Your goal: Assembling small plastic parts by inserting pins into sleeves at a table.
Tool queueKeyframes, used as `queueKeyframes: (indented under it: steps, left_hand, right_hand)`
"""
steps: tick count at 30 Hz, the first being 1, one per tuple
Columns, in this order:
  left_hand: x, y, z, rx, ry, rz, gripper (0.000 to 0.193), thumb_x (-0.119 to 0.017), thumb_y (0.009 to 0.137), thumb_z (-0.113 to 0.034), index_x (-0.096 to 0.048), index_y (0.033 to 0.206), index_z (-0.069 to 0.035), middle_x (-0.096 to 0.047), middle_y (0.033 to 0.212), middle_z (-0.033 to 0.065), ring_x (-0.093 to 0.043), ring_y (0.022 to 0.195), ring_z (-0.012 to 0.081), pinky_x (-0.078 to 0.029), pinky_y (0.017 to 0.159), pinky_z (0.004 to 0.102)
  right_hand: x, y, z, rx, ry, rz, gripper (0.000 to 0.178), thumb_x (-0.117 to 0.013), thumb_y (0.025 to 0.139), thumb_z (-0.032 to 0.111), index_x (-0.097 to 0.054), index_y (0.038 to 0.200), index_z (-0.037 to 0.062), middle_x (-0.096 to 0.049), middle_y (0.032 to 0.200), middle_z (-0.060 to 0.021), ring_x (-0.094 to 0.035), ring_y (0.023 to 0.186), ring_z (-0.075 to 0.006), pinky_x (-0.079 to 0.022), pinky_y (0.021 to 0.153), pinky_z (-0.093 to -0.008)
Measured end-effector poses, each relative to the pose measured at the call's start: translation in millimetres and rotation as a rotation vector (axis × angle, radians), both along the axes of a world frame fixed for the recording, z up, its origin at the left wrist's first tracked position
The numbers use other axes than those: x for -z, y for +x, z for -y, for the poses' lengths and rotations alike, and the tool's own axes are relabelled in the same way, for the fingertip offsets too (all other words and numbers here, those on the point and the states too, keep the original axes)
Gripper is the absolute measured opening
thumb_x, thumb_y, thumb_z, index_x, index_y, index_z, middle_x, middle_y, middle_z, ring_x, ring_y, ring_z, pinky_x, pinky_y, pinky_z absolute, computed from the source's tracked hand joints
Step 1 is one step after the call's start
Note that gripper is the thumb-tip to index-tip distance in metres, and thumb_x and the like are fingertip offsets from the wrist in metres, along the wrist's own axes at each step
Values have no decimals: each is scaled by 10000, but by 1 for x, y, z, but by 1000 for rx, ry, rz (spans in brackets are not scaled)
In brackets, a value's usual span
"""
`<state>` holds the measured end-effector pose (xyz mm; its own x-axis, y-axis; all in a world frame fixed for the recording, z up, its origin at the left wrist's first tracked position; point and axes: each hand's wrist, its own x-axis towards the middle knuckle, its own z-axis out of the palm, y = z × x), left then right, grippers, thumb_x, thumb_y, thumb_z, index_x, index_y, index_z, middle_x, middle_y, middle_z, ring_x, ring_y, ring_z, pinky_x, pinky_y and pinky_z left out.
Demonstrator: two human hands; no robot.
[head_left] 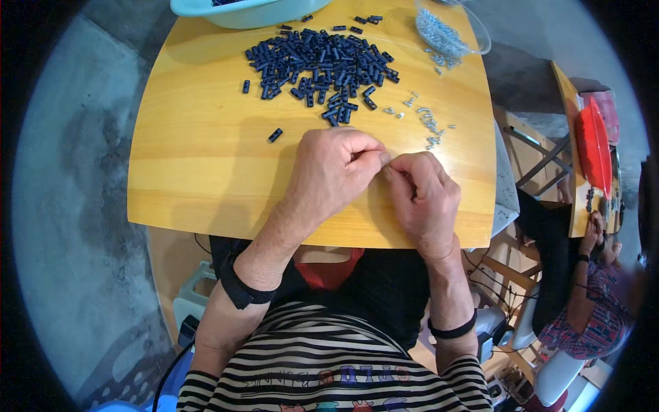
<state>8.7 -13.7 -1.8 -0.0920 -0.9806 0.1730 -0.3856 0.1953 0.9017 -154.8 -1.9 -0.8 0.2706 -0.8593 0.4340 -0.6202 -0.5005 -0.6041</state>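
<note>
My left hand (334, 168) and my right hand (427, 199) meet above the near part of the table, fingertips almost touching. Both are closed in a pinch. Whatever lies between the fingertips is too small or too hidden to make out. Beyond my left hand is a heap of short, dark tube-shaped pieces with holes (322, 58). A single dark piece (275, 135) lies apart, left of my left hand. Small silver screws (430, 122) are scattered just beyond my right hand.
The yellow wooden table (192, 158) has a curved left side. At its far edge stand a light-blue basin (240, 17) and a clear bowl (482, 41) with silver screws. To the right, another person (583, 302) sits at a second table with a red tray (594, 147).
</note>
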Motion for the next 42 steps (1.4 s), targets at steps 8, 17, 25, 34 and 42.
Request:
queueKeyframes:
  steps: [8, 17, 25, 34, 42]
  left_hand:
    - [3, 2, 7, -3, 208, -116, 201, -686, 791, -199, -716, 809, -1, -640, 602, 103, -580, 532, 108, -459, 516, 281]
    - [6, 1, 5, -39, 150, -171, 216, -702, 797, -211, -706, 809, 5, -640, 601, 106, -592, 524, 133, -460, 505, 289]
    - [-1, -3, 4, -59, 128, -77, 224, -685, 799, -220, -687, 755, 0, -586, 545, 119, -556, 472, 155, -430, 479, 309]
    - [-6, 2, 3, 47, 170, 10, 226, -656, 865, -198, -676, 823, 22, -606, 612, 54, -523, 580, 67, -415, 525, 260]
    - [8, -1, -3, 35, -12, -131, 123, -686, 834, -95, -670, 844, 27, -644, 730, 60, -585, 659, 99, -463, 599, 250]
  right_hand:
    - [-3, -2, 3, 24, 116, 103, 114, -675, 787, -1, -581, 846, 27, -596, 749, -117, -613, 672, -289, -496, 604, -352]
    - [-2, 2, 1, 74, 208, 156, 114, -682, 792, 3, -612, 882, 17, -624, 773, -114, -630, 689, -242, -498, 622, -322]
    - [-1, 1, 0, 87, 140, 158, 116, -696, 765, -14, -612, 841, 11, -618, 750, -107, -619, 668, -241, -488, 602, -322]
    - [-3, -1, -1, 109, 186, 188, 99, -687, 771, -22, -620, 836, 11, -611, 731, -100, -606, 645, -205, -481, 591, -303]
    - [-4, -1, -1, 122, 209, 183, 79, -685, 792, 5, -619, 835, 4, -616, 728, -102, -609, 642, -207, -483, 596, -303]
